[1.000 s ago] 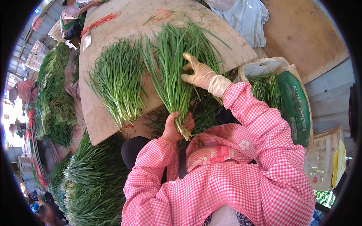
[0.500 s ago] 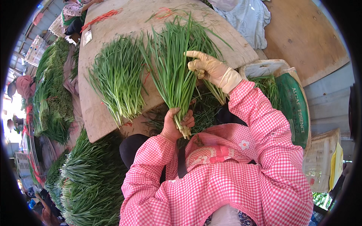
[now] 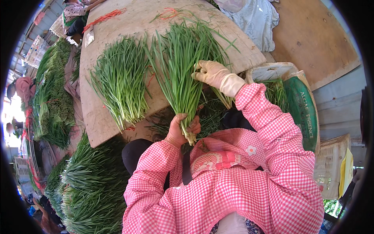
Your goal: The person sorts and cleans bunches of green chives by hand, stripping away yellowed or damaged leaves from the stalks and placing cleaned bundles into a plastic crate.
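Observation:
My bare left hand (image 3: 183,130) is wrapped round the pale stem ends of a bunch of garlic chives (image 3: 181,84). The bunch leans away from me, its long green leaves fanning out over the table. At its right side my right hand (image 3: 212,74), in a cream glove, has its fingers bent and the fingertips pinched against the leaves. Another pile of garlic chives (image 3: 124,82) lies to the left on the wooden table (image 3: 99,123). More chives (image 3: 221,98) lie behind the held bunch, partly covered by it and my right hand.
Red ties (image 3: 105,20) lie at the table's far left. A crate (image 3: 272,70) with a green sack (image 3: 302,113) and loose greens stands at the right. Large heaps of chives (image 3: 93,187) are at my left. Another person (image 3: 76,15) sits at the far left.
My right hand's extended index finger has bent in, and its fingertips have come down slightly onto the leaves. My left hand keeps its grip on the stems.

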Tool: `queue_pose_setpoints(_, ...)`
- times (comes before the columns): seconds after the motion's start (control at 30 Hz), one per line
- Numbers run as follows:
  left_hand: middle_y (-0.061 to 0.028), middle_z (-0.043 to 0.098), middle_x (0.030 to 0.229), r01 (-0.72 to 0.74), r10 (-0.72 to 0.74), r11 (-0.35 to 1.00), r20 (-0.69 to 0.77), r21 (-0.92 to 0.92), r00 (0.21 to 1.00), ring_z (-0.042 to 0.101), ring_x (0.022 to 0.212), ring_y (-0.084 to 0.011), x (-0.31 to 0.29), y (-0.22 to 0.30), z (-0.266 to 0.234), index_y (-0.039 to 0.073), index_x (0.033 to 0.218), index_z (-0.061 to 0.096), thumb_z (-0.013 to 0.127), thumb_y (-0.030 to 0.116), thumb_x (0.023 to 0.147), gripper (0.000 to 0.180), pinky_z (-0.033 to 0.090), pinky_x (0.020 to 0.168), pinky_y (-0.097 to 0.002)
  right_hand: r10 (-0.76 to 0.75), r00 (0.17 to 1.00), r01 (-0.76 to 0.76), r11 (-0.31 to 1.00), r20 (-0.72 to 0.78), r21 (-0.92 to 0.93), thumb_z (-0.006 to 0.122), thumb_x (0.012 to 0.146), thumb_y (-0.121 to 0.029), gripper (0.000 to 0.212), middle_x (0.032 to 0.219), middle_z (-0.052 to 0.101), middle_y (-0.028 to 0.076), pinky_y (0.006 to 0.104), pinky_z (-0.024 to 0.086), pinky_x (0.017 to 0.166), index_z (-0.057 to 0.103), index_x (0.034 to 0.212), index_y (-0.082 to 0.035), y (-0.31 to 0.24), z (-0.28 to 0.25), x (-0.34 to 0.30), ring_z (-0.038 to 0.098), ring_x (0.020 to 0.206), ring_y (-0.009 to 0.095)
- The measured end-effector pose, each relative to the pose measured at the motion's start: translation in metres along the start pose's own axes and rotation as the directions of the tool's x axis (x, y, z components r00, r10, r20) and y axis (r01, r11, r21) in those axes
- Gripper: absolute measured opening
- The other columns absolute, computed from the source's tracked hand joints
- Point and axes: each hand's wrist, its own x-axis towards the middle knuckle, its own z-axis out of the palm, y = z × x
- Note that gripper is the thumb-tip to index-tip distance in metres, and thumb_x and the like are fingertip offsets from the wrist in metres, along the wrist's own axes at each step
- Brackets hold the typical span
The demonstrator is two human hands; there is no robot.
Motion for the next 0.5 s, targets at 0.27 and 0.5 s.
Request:
queue_pose_setpoints(0.27,-0.0007,0.041,0.055,-0.028,0.028,0.995,0.006,0.101,1.000,0.032,0.042,-0.0078,-0.002,0.003,0.003,0.001,0.123,0.041,0.055,0.032,0.076,0.058,0.027,0.047,-0.0242,-0.068,0.969,0.055,0.997,-0.238,-0.062,0.058,0.071,-0.025,0.016,0.079,0.062,0.013,0.0345,0.046,0.067,0.060,0.078,-0.011,0.048,0.005,0.045,0.058,0.071,0.029)
queue_pose_setpoints(0.5,-0.0013,0.040,0.056,-0.116,0.115,0.993,-0.025,-0.027,0.993,0.032,0.042,-0.0081,0.000,0.008,0.009,0.001,0.111,0.046,0.053,0.029,0.076,0.044,0.027,0.045,-0.0234,0.266,0.831,0.062,0.829,-0.489,0.556,0.054,0.086,-0.027,0.014,0.068,0.051,-0.002,0.0250,0.039,0.053,0.057,0.083,-0.014,0.044,-0.109,-0.011,0.040,0.054,0.009)
